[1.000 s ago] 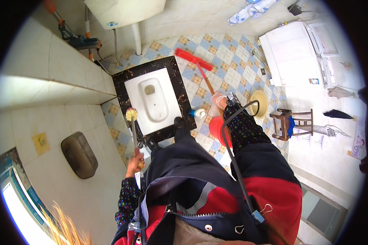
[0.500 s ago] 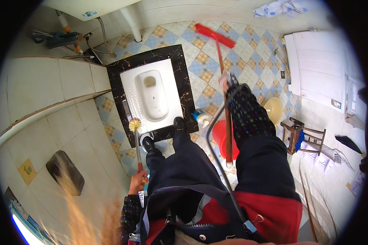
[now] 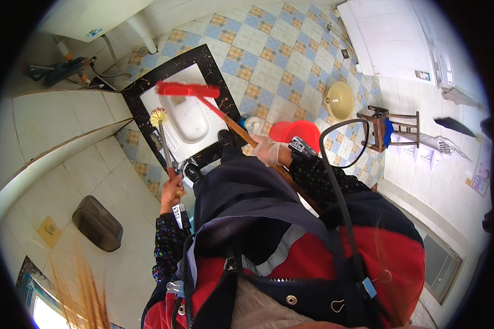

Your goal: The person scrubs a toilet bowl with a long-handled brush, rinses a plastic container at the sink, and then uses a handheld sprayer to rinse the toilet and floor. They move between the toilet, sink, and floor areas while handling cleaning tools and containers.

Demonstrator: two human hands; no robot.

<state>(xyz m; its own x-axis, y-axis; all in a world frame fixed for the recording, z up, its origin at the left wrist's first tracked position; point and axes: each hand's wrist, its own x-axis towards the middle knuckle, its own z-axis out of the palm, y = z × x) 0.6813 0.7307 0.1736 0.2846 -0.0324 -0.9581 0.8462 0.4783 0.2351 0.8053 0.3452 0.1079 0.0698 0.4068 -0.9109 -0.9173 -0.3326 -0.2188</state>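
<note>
At the near edge, a dark and red jacket (image 3: 379, 247) is seen, with trousers and black shoes below it. On the left, a short brush (image 3: 166, 151) with a round, pale yellow head is held by the left hand (image 3: 173, 189), whose fingers are wrapped around its handle. To the right, a long-handled red broom (image 3: 239, 130) is held by the right hand (image 3: 269, 151), which is covered by a clear glove and closed around the wooden part of the handle. A dark grey-brown box (image 3: 97, 223) is seen against the tiled wall at the left.

A little farther, a red bucket (image 3: 301, 130) is placed just beyond the right forearm, and beside the toilet's black border a blue and white bottle (image 3: 251, 123) is partly hidden. At the right, a wooden stool (image 3: 374, 129) is draped with blue cloth, and a tan basin (image 3: 340, 101) is set on the floor (image 3: 269, 107) of blue, white and patterned tiles.

In the middle, a white squat toilet (image 3: 189, 129) is framed by black stone. The yellow brush head is held over its left side; the broom's red head is stretched across its far end, and whether the surface is touched cannot be told. At the far left, a white tank (image 3: 88, 19) and a white pipe (image 3: 142, 33) are seen.
</note>
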